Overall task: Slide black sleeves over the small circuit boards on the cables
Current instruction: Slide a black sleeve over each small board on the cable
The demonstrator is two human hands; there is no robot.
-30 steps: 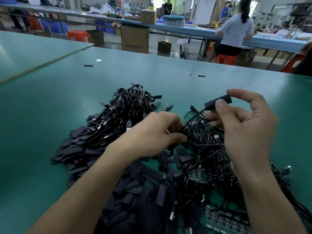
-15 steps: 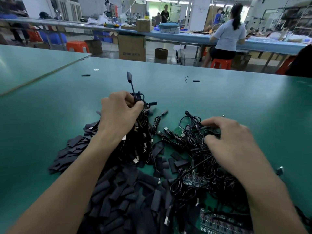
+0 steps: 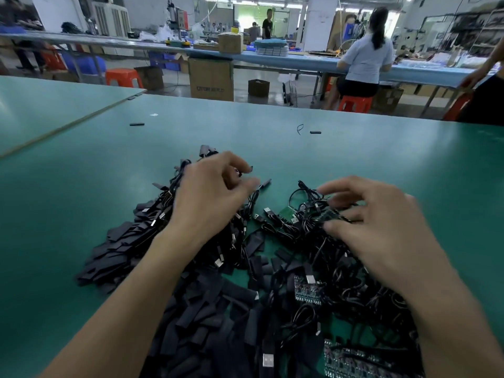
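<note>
Loose flat black sleeves (image 3: 191, 309) lie heaped on the green table (image 3: 381, 165) in front of me. Cables with sleeves on them (image 3: 163, 211) are piled to the left. On the right is a tangle of black cables (image 3: 341, 271) with bare green circuit boards (image 3: 287, 212). My left hand (image 3: 210, 195) hovers over the sleeved pile with loosely curled fingers and holds nothing. My right hand (image 3: 376, 222), blurred, reaches into the tangle; its spread fingers and thumb lie around a dark green board (image 3: 328, 215).
Panels of unseparated boards (image 3: 308, 293) lie under the cables near me. Two stray sleeves (image 3: 315, 132) and a wire loop (image 3: 300, 129) lie farther out. A seam (image 3: 68, 126) splits the table at left. A seated person (image 3: 365, 55) works at the far bench.
My left hand carried the sleeved cable to the left pile, let it go, and now drifts right with nothing in it. My right hand dropped into the cable tangle.
</note>
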